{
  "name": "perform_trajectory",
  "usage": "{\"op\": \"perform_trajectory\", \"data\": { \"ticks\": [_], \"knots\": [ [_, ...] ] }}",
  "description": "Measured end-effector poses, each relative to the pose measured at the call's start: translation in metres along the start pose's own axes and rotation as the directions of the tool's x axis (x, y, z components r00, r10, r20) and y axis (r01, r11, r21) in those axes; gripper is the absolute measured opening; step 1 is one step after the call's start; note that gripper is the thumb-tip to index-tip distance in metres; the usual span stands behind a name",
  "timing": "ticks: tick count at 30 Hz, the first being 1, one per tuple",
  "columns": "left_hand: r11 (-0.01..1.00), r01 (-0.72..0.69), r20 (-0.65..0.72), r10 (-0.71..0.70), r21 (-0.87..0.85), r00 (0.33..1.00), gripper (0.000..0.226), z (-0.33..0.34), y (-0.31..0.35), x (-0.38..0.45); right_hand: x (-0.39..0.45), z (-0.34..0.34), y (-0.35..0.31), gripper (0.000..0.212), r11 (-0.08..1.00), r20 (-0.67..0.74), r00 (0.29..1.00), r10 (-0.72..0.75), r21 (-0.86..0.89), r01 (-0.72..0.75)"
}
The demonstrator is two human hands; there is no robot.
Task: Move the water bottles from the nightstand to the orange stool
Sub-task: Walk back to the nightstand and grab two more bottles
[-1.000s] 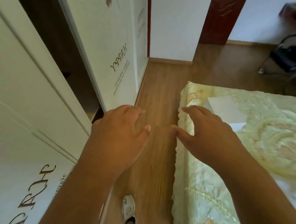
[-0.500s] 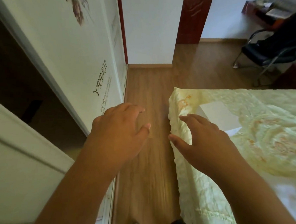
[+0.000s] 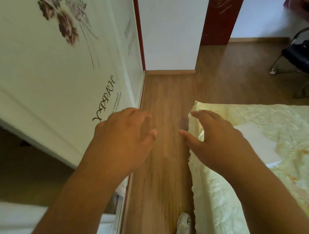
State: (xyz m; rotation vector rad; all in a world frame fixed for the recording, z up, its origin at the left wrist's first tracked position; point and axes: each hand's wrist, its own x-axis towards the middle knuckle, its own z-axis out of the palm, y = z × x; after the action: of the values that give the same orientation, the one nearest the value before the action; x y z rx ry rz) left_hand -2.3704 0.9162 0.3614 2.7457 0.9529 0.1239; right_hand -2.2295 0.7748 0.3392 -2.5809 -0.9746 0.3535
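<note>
No water bottle, nightstand or orange stool shows in the head view. My left hand (image 3: 125, 138) and my right hand (image 3: 219, 140) are held out in front of me at waist height, palms down, fingers loosely curled and holding nothing. They hover over a strip of wooden floor (image 3: 167, 103) between a wardrobe and a bed. The right hand is above the bed's corner without clearly touching it.
A white sliding wardrobe (image 3: 53, 65) with flower print stands on the left, its dark opening at lower left. A bed with a pale yellow cover (image 3: 267, 160) fills the right. A black metal-legged chair (image 3: 304, 57) stands far right. A red door frame (image 3: 219, 21) is ahead. My shoe (image 3: 183, 227) is below.
I have walked forward along the gap between wardrobe and bed; the wall and doorway ahead are nearer and the chair has come into view. Both hands kept their pose.
</note>
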Motion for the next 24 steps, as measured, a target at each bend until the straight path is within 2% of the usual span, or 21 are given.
{"op": "perform_trajectory", "data": {
  "ticks": [6, 12, 16, 24],
  "knots": [
    [0.999, 0.044, -0.048, -0.044, -0.007, 0.998, 0.047, 0.006, 0.032, 0.072, 0.079, -0.024, 0.021, 0.069, 0.996, -0.01, 0.997, -0.083, 0.037, 0.083],
    [0.999, 0.04, 0.017, -0.04, -0.01, 0.999, 0.048, 0.02, 0.047, 0.121, 0.133, -0.037, 0.039, 0.071, 0.995, 0.017, 0.995, -0.102, 0.012, 0.102],
    [0.999, 0.027, 0.005, -0.027, -0.043, 1.0, 0.048, 0.024, 0.044, 0.164, 0.172, -0.044, 0.046, 0.071, 0.997, -0.001, 0.997, -0.077, 0.02, 0.077],
    [0.99, -0.108, 0.029, 0.111, -0.088, 0.993, 0.047, 0.033, 0.021, 0.272, 0.257, -0.046, 0.037, 0.072, 0.999, -0.042, 0.999, 0.033, -0.027, -0.035]
  ]
}}
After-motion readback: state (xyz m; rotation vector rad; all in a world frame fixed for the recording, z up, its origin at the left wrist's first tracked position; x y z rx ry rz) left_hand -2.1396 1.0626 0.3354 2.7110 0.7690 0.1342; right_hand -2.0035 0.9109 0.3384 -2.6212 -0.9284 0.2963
